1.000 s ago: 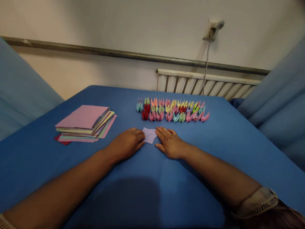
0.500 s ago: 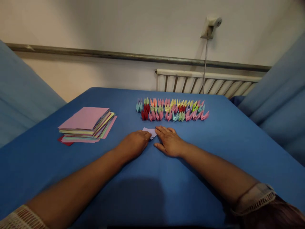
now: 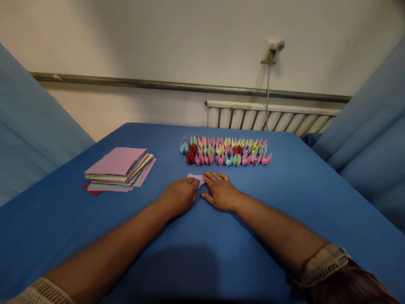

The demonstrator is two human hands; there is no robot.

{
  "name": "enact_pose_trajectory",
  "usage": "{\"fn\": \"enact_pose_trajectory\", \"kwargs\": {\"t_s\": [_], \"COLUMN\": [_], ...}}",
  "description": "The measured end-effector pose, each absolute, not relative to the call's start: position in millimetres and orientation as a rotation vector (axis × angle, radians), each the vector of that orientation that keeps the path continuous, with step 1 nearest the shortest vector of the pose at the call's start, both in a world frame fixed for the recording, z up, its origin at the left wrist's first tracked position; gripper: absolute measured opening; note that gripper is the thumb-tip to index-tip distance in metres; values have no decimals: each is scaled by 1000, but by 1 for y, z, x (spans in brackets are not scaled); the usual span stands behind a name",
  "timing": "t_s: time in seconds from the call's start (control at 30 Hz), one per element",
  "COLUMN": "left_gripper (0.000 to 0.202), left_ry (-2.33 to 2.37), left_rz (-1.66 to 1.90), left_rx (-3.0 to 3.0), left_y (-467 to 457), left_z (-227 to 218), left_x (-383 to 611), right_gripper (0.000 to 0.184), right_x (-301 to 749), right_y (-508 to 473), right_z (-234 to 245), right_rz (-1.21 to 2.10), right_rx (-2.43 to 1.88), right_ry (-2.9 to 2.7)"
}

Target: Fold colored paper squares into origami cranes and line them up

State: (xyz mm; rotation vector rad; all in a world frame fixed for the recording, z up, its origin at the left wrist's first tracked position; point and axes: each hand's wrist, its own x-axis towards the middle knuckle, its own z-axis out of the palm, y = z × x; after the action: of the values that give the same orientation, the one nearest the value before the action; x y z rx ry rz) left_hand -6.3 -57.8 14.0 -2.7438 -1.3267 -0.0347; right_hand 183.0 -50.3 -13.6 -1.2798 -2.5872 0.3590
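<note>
A small folded sheet of pale lilac paper (image 3: 195,176) lies on the blue-covered table between my hands, partly hidden by the fingers. My left hand (image 3: 180,196) is closed on its left side, the fingertips curled down at its edge. Flat on the right side of the paper rests my right hand (image 3: 220,191), with the fingers stretched out and the thumb apart. Just beyond the hands stand rows of folded paper cranes (image 3: 228,158) in pink, red, yellow, green and blue.
To the left sits a thick stack of coloured paper squares (image 3: 117,161), pink on top, with a red corner (image 3: 93,192) poking out below. Blue curtains (image 3: 373,126) hang at both sides. Behind the table (image 3: 152,137) are a radiator (image 3: 272,106), a metal pipe (image 3: 152,84) and a wall socket (image 3: 268,52).
The camera view has tilted up slightly, so everything sits lower in the picture. My hands stay on the lilac paper with hardly any shift of the fingers.
</note>
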Motion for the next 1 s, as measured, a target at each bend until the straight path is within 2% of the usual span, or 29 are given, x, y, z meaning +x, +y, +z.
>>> {"fn": "enact_pose_trajectory", "kwargs": {"t_s": [0.57,0.73,1.0], "left_gripper": [29,23,44], "left_ry": [-1455,-1423,-1406], "left_rz": [-61,-72,-174], "left_rx": [-2825,-2802,-2792], "left_y": [-62,-58,-48], "left_z": [27,22,10], "left_x": [-13,-11,-17], "right_gripper": [63,63,63], "right_x": [181,181,180], "right_y": [-49,-49,-49], "right_z": [-19,-19,-16], "right_rz": [384,381,388], "right_rx": [-1293,-1271,-1256], "right_ry": [-2556,-2558,-2531]}}
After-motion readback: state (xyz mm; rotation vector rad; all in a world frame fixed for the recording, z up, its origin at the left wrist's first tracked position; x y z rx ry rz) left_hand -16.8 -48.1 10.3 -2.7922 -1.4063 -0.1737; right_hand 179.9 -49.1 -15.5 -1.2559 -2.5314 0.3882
